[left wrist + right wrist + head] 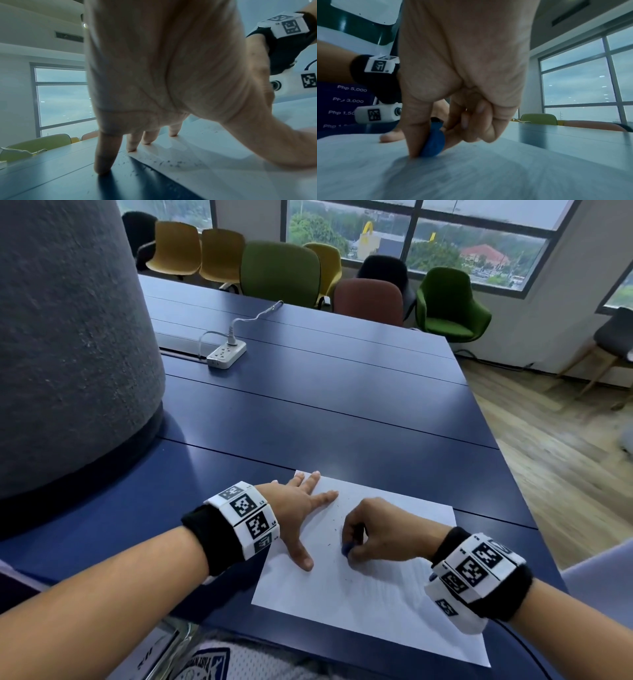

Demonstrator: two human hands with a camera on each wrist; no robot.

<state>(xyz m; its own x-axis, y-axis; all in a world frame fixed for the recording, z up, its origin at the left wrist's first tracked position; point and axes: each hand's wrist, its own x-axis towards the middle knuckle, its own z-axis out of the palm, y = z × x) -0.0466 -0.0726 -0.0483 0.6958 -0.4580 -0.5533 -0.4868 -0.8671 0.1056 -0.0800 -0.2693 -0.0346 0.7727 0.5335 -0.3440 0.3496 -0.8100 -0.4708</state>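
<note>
A white sheet of paper (376,587) lies on the dark blue table (308,412), near its front edge. My left hand (301,505) is spread flat, its straight fingers (135,143) pressing the sheet's left part while the little finger stands on the table. My right hand (376,532) pinches a small blue eraser (433,143) between thumb and fingers and holds it down on the paper (471,175). The eraser (346,549) only peeks out under the fingers in the head view. Dark crumbs (171,163) lie scattered on the sheet and the table beside it.
A white power strip (226,354) with a plugged cable sits further back on the table. A large grey felt-covered column (68,337) stands at the left. Yellow, green, brown and black chairs (281,272) line the far side under windows. Wooden floor lies to the right.
</note>
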